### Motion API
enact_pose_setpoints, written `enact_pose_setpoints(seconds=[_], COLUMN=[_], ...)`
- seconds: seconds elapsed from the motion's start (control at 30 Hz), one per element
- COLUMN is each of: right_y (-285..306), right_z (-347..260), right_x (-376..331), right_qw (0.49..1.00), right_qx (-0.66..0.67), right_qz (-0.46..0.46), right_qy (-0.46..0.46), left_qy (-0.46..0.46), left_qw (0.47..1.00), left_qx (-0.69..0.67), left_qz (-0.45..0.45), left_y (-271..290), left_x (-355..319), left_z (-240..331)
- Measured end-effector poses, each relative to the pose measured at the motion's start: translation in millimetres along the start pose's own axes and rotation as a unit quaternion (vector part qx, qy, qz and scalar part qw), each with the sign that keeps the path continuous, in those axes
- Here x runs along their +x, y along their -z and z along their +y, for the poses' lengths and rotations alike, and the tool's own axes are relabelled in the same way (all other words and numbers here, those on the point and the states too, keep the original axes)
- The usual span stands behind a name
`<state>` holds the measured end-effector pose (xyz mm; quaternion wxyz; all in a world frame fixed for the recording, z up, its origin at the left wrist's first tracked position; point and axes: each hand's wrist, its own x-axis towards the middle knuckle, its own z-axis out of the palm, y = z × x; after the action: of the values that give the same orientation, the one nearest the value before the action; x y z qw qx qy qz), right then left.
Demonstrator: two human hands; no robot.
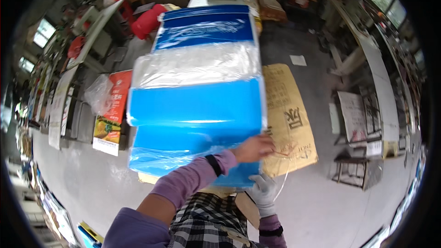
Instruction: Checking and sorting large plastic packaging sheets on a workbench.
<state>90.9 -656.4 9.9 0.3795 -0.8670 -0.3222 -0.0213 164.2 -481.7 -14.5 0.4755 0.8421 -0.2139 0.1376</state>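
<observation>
A large bundle of blue and clear plastic sheeting point(197, 105) is held up in front of me and fills the middle of the view. My left hand point(254, 148), bare, with a purple sleeve and a dark wristband, reaches across and grips the bundle's lower right corner. In a white glove, my right hand point(264, 192) holds the bundle's bottom edge from below, just under the left hand. A thin white string hangs beside the gloved hand.
A brown printed sack point(291, 119) lies flat on the grey concrete floor to the right. An orange printed bag point(111, 112) and a clear plastic bag lean at the left. A small stool point(351, 171) stands at the right, with workbenches behind and red containers point(147, 20) at the back.
</observation>
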Motion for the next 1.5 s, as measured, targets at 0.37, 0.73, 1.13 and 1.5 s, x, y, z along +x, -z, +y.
enact_pose_setpoints(seconds=[0.37,0.73,1.13,1.5], right_y=[34,23,13,18], right_z=[-39,-62,-83,-53], right_x=[34,32,60,17], right_qw=[0.990,0.959,0.915,0.909], right_qx=[0.098,0.164,0.272,0.243], right_qz=[-0.037,0.025,0.094,0.073], right_qy=[-0.093,-0.230,-0.282,-0.332], left_qy=[0.087,-0.051,0.263,0.253], left_qw=[0.966,0.983,0.952,0.766], left_qx=[0.022,-0.034,-0.072,-0.302], left_qz=[-0.241,0.171,0.138,0.508], left_y=[-17,-18,-67,113], left_x=[30,22,-180,-276], left_z=[-38,-29,18,-26])
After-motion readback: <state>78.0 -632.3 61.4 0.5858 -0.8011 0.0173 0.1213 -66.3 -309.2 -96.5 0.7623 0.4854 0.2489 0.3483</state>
